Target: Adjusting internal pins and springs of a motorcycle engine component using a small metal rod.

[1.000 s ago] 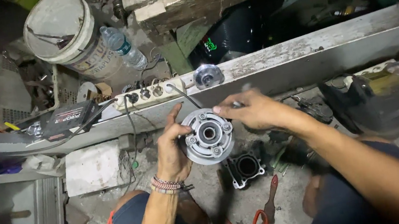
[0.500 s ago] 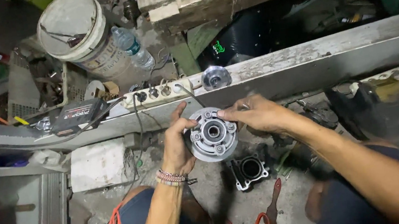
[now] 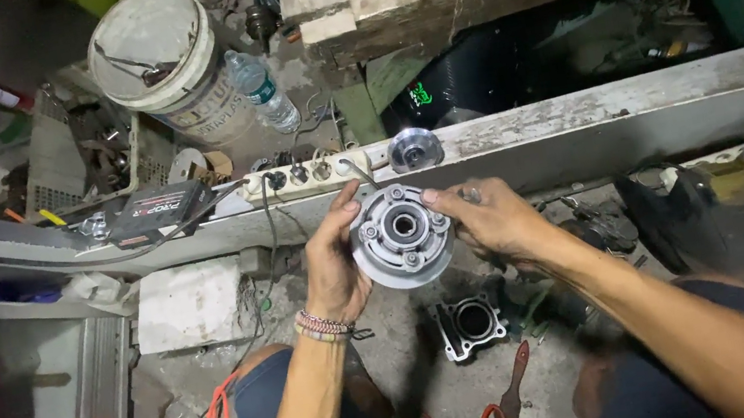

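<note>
Cluttered workshop floor is being viewed from above, with a long pale metal beam (image 3: 637,122) running across the scene and a dirty white bucket (image 3: 154,55) standing beyond it beside a clear plastic bottle (image 3: 264,92). A round grey metal hub (image 3: 399,234), shaped like a disc with a raised centre bore and a ring of bolts, is being held up in front of the beam, above the seated person's knees. It is being gripped on its left rim by the left hand (image 3: 333,265), whose fingers are closed around the edge, a beaded bracelet (image 3: 323,326) showing at the wrist. The right hand (image 3: 483,219) is being laid over the hub's right side, thumb pressing near the upper rim and fingers curled behind; both hands are therefore clamped on the hub. Both forearms are being extended forward and angled inward so that they meet at the part. The step in hand appears to be an inspection or turning of the hub, its face being tilted toward the viewer. Any next move would seem to call for a steady two-handed hold, since the part looks heavy and greasy. On the floor just below, a small dark engine cylinder block (image 3: 472,322) is lying, with a red-handled tool (image 3: 516,380) near it. A white power strip (image 3: 307,174) and a small shiny round part (image 3: 414,148) are resting on the beam.
</note>
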